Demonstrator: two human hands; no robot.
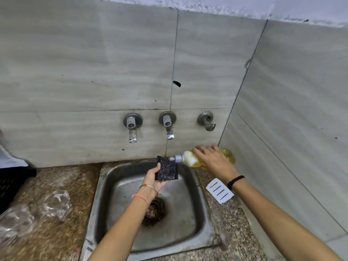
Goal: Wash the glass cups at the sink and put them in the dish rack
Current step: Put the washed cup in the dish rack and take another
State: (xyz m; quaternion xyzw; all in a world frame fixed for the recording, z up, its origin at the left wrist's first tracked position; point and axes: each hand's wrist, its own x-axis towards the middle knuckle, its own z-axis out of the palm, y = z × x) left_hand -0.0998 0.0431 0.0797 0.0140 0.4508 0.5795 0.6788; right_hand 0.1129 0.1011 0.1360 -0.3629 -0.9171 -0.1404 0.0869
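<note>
Both arms reach out: right hand point(211, 157) tips bottle point(190, 158) onto left-held sponge point(166, 169).

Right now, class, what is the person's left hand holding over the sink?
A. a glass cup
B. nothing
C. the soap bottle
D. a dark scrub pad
D: the left hand grips a dark scrub pad over the sink, while the right hand tips the soap bottle toward it.

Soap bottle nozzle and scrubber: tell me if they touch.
Cannot tell. In the head view the nozzle meets the scrubber's top edge, but the overlap hides any gap; the right hand tips the bottle.
</note>
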